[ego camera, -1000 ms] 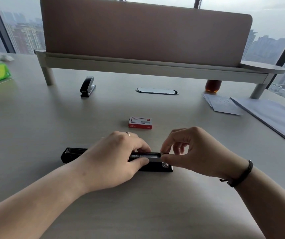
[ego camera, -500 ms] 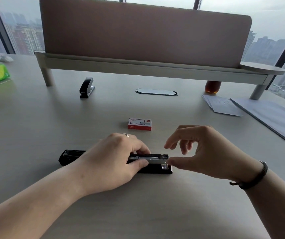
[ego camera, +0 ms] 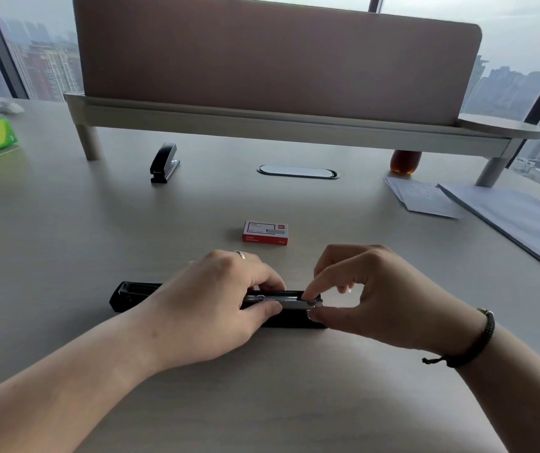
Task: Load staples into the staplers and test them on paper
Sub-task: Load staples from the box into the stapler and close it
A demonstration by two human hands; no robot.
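High-rise office: desk (ego camera: 66, 256) sitting by big windows (ego camera: 523, 60) overlooking towers, divider panel (ego camera: 275, 60) standing far, papers (ego camera: 507, 217) lying right.

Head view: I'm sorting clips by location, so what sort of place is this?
Most likely a high-rise office: a shared desk with a fabric divider screen, floor-to-ceiling windows onto city towers, plus staplers and stacked papers.
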